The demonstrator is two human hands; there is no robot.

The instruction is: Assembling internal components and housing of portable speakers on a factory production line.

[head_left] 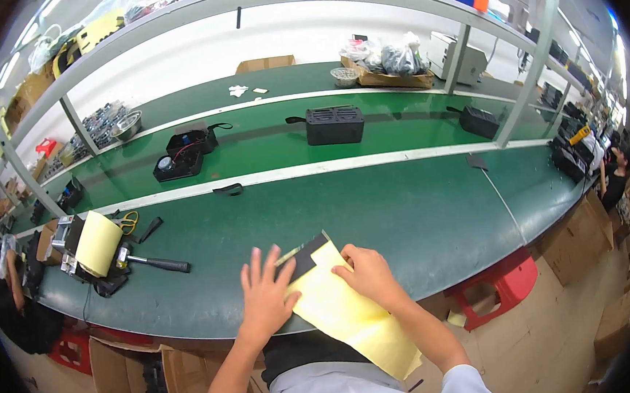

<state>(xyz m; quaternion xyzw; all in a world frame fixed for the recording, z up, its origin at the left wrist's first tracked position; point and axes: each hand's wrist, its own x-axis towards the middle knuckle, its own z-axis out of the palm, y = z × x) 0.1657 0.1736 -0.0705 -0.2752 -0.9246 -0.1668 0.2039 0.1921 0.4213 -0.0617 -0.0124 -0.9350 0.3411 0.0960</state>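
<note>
A yellow paper sheet (pixel 344 304) lies slanted over the near table edge, its lower end hanging toward my lap. Across its upper left part sits a flat black strip (pixel 307 258) with a notched outline. My left hand (pixel 265 295) has its fingers spread, with thumb and fingertips resting at the left end of the strip and the sheet's edge. Curled at the sheet's upper right edge, my right hand (pixel 370 274) pinches the paper between thumb and fingers.
To the left stand a yellow paper roll (pixel 99 244), a hammer (pixel 155 262) and yellow-handled scissors (pixel 128 223). Black speaker-like boxes (pixel 334 125) sit on the green belt beyond a white rail (pixel 284 173). A red stool (pixel 497 290) is below right; other people work at both sides.
</note>
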